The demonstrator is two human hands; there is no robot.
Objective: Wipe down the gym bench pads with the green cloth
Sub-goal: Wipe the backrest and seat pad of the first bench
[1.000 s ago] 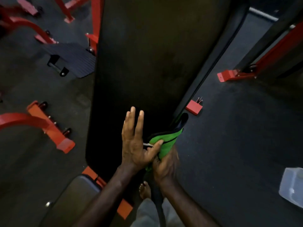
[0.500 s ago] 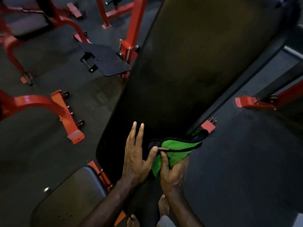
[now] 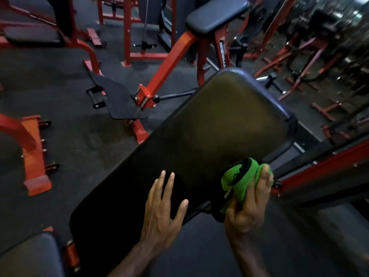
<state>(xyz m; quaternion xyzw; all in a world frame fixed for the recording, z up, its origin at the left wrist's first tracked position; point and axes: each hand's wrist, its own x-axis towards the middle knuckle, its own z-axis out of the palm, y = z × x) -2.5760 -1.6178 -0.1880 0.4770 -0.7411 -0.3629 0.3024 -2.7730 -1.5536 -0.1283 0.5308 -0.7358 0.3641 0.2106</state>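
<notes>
A long black back pad (image 3: 199,136) of the bench slants from lower left to upper right across the view. My left hand (image 3: 161,212) lies flat on its lower part with straight, spread fingers. My right hand (image 3: 249,204) grips a bunched green cloth (image 3: 239,180) with black trim at the pad's right edge. The seat pad (image 3: 30,254) shows at the bottom left corner, joined by an orange-red bracket (image 3: 70,254).
Red machine frames crowd the dark rubber floor. A black ribbed footplate (image 3: 117,100) lies left of the pad, a red foot (image 3: 34,156) at far left, another padded seat (image 3: 215,15) at the top, and a red beam (image 3: 323,166) to the right.
The view has tilted up, showing the whole back pad. My right hand has pulled the cloth away from my left thumb and moved it right; my left hand stays flat on the pad.
</notes>
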